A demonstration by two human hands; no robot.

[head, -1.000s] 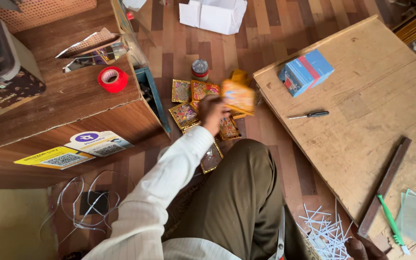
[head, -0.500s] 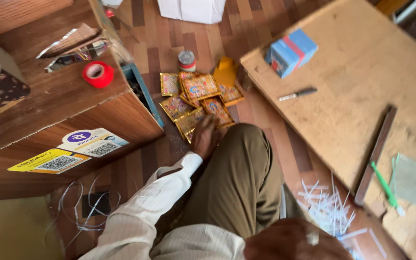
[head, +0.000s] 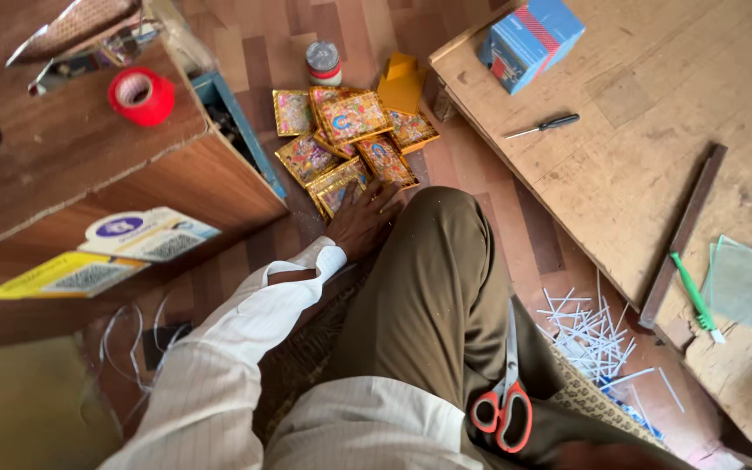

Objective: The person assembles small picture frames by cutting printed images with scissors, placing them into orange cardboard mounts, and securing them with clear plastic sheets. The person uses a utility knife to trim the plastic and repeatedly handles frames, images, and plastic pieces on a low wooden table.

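On the floor beside our knee, our left hand (head: 363,222) lies flat and open on the nearest of the gold-framed pictures (head: 345,139), gripping nothing; the pile spreads between the wooden cabinet (head: 132,183) and the plywood board (head: 654,130). Our right hand is out of view. Orange-handled scissors (head: 505,396) rest on our lap, white strips (head: 589,335) scattered just beside the board's near edge.

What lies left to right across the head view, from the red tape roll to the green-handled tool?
Red tape roll → left hand on the gold-framed pictures → blue box → screwdriver → green-handled tool.
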